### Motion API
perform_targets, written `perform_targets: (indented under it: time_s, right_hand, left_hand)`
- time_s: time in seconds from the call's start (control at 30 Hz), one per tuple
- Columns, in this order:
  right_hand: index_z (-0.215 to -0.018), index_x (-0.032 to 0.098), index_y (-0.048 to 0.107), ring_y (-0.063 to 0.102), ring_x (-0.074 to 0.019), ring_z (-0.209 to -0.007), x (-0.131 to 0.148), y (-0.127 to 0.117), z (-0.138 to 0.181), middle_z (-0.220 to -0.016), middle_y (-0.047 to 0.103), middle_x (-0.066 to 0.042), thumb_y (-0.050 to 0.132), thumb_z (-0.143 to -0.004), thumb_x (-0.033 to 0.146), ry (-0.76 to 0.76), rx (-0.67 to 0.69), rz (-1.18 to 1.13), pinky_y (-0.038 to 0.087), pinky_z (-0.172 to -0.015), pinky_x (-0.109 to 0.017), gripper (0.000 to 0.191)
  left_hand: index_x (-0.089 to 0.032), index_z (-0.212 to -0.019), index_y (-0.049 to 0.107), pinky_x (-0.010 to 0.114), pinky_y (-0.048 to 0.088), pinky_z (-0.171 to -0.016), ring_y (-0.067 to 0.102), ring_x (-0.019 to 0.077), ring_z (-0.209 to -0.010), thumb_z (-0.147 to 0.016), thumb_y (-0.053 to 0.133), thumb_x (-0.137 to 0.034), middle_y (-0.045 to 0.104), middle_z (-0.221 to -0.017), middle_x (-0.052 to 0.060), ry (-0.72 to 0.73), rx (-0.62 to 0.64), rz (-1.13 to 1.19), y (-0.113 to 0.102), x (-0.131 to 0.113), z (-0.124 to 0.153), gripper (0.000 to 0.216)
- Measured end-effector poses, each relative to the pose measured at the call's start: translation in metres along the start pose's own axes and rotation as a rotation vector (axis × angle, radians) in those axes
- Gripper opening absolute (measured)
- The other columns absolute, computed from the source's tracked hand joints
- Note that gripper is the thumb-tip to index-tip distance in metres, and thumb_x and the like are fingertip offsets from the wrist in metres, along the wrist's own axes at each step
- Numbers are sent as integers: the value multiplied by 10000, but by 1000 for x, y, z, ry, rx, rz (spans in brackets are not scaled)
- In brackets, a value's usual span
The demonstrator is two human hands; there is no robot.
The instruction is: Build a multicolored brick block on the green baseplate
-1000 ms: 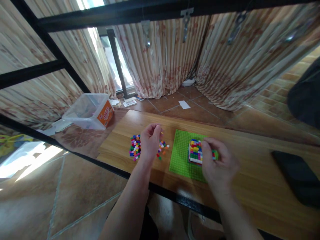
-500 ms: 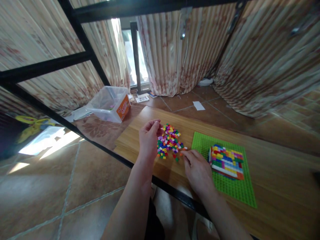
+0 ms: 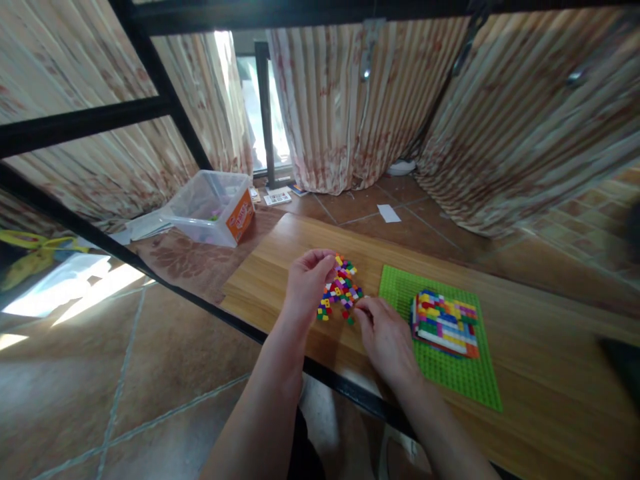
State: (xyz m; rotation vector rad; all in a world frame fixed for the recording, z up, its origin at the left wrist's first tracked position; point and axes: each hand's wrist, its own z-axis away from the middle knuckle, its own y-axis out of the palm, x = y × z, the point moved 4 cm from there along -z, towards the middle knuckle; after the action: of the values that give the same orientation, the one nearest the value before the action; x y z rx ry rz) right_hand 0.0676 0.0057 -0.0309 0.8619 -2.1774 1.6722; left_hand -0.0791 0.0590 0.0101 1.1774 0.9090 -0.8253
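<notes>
Small loose toy bricks (image 3: pixel 340 288) of many colours lie in a pile on the wooden table. At the pile's left side is my left hand (image 3: pixel 309 277), its thumb and fingers pinched together above the bricks; anything between them is too small to make out. My right hand (image 3: pixel 384 333) rests low at the pile's right edge, fingertips curled closed among the bricks, and what they grip is hidden. To its right, a green studded baseplate (image 3: pixel 480 390) carries a layered block of coloured bricks (image 3: pixel 445 322).
The wooden table (image 3: pixel 540 373) has a dark front edge. Beyond its left end, a clear plastic box (image 3: pixel 200 220) with an orange label stands on the floor. A white paper (image 3: pixel 389 213) lies on the tiles behind. Black metal bars (image 3: pixel 90 115) cross the left and top.
My left hand has shifted right, over the pile. The right hand has moved slightly left, into the pile's edge. The whole view has turned a little to the right.
</notes>
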Motion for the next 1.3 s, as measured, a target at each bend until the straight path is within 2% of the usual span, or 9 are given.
perform_targets:
  time_s: [0.13, 0.27, 0.37, 0.47, 0.57, 0.73, 0.83, 1.1, 1.3]
  right_hand:
    - [-919, 194, 632, 628, -170, -798, 5, -19, -1, -865, 669, -39, 492, -951, 234, -27, -121, -180, 477, -748, -292, 149]
    - [-987, 204, 662, 648, -161, -788, -2, -41, 0, -882, 700, -33, 510, -941, 260, 2, -252, -214, 497, -739, -292, 168]
    - [-1024, 211, 686, 671, -173, -818, -18, -60, 3, -921, 727, -43, 521, -938, 305, 37, -331, -185, 511, -765, -312, 208]
    - [-978, 211, 709, 683, -194, -832, -42, -80, 7, -925, 743, -54, 544, -925, 368, 149, -401, -137, 515, -772, -332, 234]
    - [-956, 208, 715, 676, -211, -824, -63, -92, 11, -903, 742, -62, 549, -915, 404, 232, -409, -114, 517, -766, -355, 260]
    - [-914, 220, 730, 602, -255, -1045, -71, -87, 10, -1066, 702, -93, 548, -913, 381, 93, -311, -84, 455, -951, -459, 242]
    - [-893, 231, 749, 554, -277, -1108, -71, -82, 11, -1149, 664, -105, 548, -910, 361, 60, -290, -9, 427, -979, -497, 240]
    - [-846, 235, 756, 537, -282, -1145, -72, -81, 12, -1146, 648, -117, 554, -892, 294, 113, -319, 29, 416, -976, -520, 215]
    - [-806, 223, 741, 564, -273, -1079, -72, -81, 12, -1079, 665, -115, 578, -870, 297, 166, -376, -13, 437, -953, -505, 189]
  left_hand:
    - [-127, -762, 681, 158, 425, -551, 530, 49, -547, -709, 693, -187, 637, -662, -11, -64, 70, -135, 14, 13, 3, 81]
    - [-134, -778, 695, 182, 432, -546, 534, 72, -540, -748, 647, -170, 614, -621, -23, -72, 175, -315, 28, 28, 5, 66]
    - [-141, -772, 697, 194, 436, -573, 541, 84, -567, -773, 627, -173, 611, -620, -22, -35, 278, -394, 38, 39, 8, 77]
    - [-146, -783, 704, 210, 439, -589, 556, 102, -604, -789, 600, -166, 626, -644, -10, -19, 346, -462, 48, 52, 13, 106]
    - [-149, -838, 722, 230, 455, -602, 579, 124, -630, -806, 583, -172, 660, -685, 10, -2, 411, -549, 57, 63, 19, 144]
    - [-152, -941, 738, 296, 518, -777, 657, 179, -804, -824, 568, -168, 738, -841, 56, 93, 481, -697, 69, 72, 27, 207]
    - [-147, -988, 738, 323, 511, -845, 667, 193, -858, -832, 555, -162, 752, -918, 72, 115, 505, -737, 75, 73, 30, 242]
    - [-188, -1000, 751, 310, 512, -783, 660, 186, -798, -845, 492, -143, 750, -898, 38, 121, 600, -760, 87, 73, 43, 305]
    - [-187, -1068, 730, 357, 505, -911, 669, 218, -972, -875, 455, -123, 741, -1056, 79, 222, 573, -864, 89, 72, 51, 342]
